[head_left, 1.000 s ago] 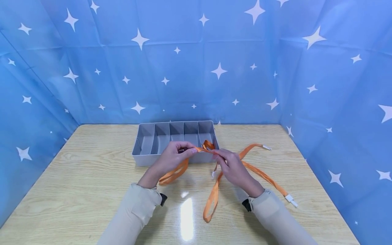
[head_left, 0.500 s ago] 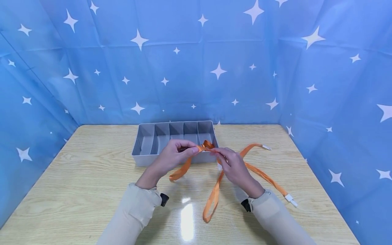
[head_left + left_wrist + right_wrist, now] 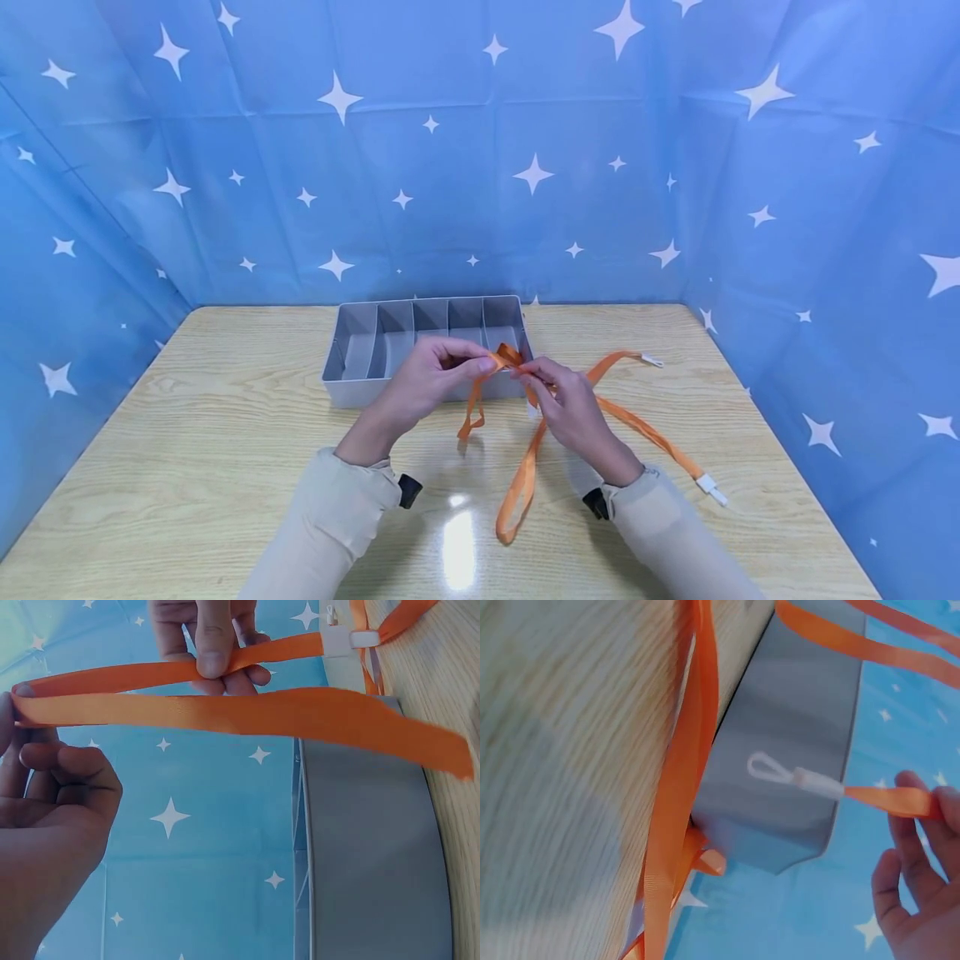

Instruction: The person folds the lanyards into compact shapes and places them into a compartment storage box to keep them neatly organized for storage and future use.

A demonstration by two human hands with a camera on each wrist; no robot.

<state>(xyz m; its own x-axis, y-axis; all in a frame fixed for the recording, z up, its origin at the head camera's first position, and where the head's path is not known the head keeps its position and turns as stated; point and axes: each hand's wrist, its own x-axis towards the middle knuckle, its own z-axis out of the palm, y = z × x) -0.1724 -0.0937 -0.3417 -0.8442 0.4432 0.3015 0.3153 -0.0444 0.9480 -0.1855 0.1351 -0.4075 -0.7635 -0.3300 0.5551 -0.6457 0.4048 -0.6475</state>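
Note:
My left hand (image 3: 423,383) pinches an orange lanyard (image 3: 187,712) between thumb and fingers, in front of a grey divided box (image 3: 427,392). From it a loop of the strap hangs below, above the table. My right hand (image 3: 570,408) pinches the same lanyard close to its white end fitting (image 3: 817,782), which has a small cord loop and sticks out past the fingers. The hands are a short way apart. An orange fold (image 3: 510,353) shows at the box's right compartment; whether it lies inside or belongs to the held lanyard, I cannot tell.
More orange lanyard straps (image 3: 519,500) lie crossed on the wooden table (image 3: 187,467), under and right of my right hand. Their white ends, a clip (image 3: 711,489) and a small fitting (image 3: 652,360), point right. A blue star-printed curtain (image 3: 450,167) closes the back and sides.
My left hand has shifted a little right, closer to the right hand. The hanging loop of the lanyard has swung right and looks narrower. The straps on the table stay put.

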